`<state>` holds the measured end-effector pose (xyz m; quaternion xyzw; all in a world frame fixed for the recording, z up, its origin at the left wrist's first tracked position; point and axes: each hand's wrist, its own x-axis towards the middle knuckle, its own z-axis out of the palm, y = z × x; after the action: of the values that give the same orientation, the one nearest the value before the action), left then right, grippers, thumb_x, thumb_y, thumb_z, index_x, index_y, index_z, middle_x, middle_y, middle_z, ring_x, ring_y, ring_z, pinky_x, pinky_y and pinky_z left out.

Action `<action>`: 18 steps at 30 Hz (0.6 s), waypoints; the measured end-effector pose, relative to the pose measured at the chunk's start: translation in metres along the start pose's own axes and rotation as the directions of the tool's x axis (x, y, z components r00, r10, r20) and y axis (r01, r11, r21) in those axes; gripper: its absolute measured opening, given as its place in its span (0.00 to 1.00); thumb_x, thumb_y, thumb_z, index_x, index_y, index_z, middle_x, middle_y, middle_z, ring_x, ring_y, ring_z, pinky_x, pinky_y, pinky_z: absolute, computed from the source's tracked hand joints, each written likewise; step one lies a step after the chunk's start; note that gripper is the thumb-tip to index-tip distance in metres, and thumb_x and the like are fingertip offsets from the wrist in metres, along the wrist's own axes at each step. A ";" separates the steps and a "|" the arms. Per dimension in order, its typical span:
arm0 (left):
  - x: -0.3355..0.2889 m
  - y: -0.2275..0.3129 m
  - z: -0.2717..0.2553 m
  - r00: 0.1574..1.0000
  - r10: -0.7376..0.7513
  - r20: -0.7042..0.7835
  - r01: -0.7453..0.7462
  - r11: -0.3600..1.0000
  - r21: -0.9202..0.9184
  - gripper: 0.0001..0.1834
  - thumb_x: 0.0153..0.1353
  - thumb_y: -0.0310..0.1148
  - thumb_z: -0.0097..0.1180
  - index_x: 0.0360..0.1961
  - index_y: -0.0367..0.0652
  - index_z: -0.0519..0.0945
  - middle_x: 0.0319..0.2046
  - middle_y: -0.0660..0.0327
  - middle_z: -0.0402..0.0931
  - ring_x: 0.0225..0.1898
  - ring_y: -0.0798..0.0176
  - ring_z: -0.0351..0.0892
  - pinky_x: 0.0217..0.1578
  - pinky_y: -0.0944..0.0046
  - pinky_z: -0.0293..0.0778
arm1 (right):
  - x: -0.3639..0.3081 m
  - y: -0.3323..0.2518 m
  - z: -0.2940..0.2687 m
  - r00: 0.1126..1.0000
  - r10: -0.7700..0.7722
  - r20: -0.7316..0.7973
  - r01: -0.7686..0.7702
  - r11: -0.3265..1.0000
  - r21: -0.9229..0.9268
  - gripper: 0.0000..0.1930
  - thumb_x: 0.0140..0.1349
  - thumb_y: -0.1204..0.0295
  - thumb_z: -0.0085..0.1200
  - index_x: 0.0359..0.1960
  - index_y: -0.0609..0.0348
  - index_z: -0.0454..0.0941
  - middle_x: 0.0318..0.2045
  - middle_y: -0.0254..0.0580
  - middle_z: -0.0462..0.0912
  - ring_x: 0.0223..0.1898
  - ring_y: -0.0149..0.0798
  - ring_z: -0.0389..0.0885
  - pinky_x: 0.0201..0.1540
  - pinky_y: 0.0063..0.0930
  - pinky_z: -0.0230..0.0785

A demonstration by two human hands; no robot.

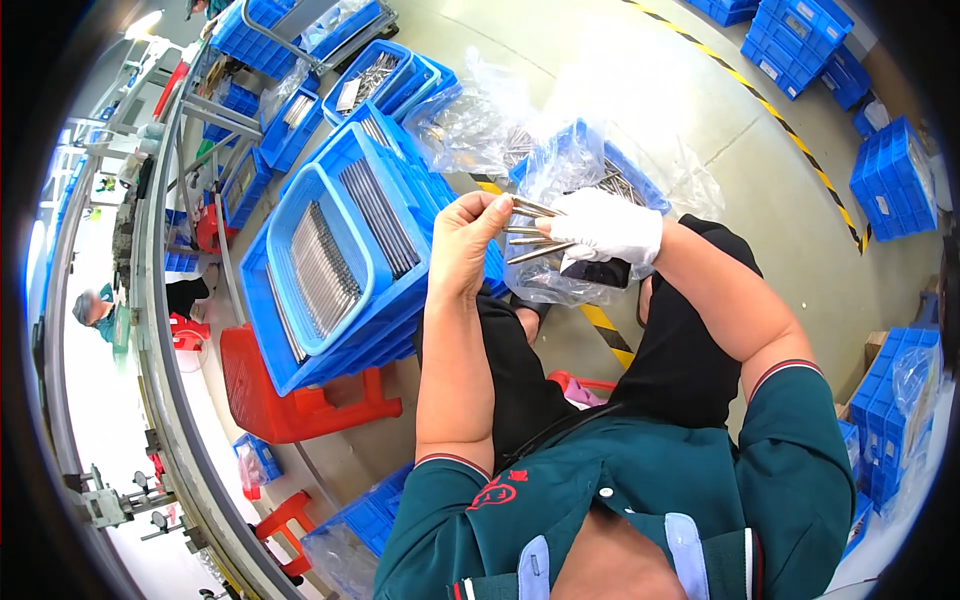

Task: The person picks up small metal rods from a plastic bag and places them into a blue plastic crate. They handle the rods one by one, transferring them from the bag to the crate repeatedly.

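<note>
Several slim metal rods (pixel 525 242) fan out from my right hand (pixel 606 226), which wears a white glove and is closed around their ends. My bare left hand (pixel 466 238) pinches the tip of the topmost rod between thumb and fingers, to the left of the glove. Just under the glove sits a dark, glossy, flat object (pixel 597 272), partly hidden. Beyond my hands, a blue crate (pixel 637 178) lined with clear plastic holds more metal rods, and the glove covers part of it.
At my left stand stacked blue crates, with a light blue tray (pixel 372 285) of neatly rowed rods on top. A red stool (pixel 262 385) is beside them. Clear plastic bags (pixel 470 115) lie beyond. More blue crates (pixel 893 180) line the right side, past yellow-black floor tape (pixel 780 110).
</note>
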<state>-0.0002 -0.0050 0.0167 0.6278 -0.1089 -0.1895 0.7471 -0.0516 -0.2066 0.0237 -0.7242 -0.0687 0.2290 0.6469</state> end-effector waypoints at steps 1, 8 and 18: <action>-0.001 0.001 0.000 1.000 0.002 0.004 -0.002 1.000 0.028 0.11 0.56 0.34 0.63 0.30 0.36 0.80 0.23 0.69 0.74 0.27 0.77 0.67 0.31 0.75 0.61 | 0.000 0.000 0.000 1.000 -0.017 -0.003 0.017 0.999 -0.033 0.18 0.62 0.56 0.52 0.23 0.58 0.73 0.13 0.26 0.64 0.15 0.22 0.58 0.17 0.21 0.50; -0.001 0.003 0.000 1.000 -0.008 0.016 0.005 0.983 0.183 0.11 0.52 0.34 0.66 0.29 0.36 0.81 0.22 0.68 0.75 0.24 0.77 0.67 0.28 0.74 0.62 | 0.003 0.009 -0.002 0.999 -0.034 -0.043 0.026 0.986 -0.168 0.21 0.59 0.53 0.53 0.22 0.60 0.74 0.14 0.29 0.66 0.16 0.25 0.61 0.18 0.25 0.54; 0.000 0.005 -0.010 0.997 0.041 -0.071 -0.028 0.982 0.185 0.10 0.53 0.32 0.65 0.30 0.35 0.81 0.22 0.69 0.74 0.24 0.77 0.66 0.28 0.75 0.61 | 0.000 0.001 -0.004 0.996 0.094 0.002 -0.093 0.990 -0.109 0.17 0.60 0.58 0.53 0.30 0.63 0.77 0.18 0.32 0.71 0.20 0.24 0.65 0.23 0.23 0.59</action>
<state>0.0044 0.0043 0.0203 0.6987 -0.1087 -0.1420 0.6927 -0.0500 -0.2108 0.0232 -0.7598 -0.0494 0.2575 0.5950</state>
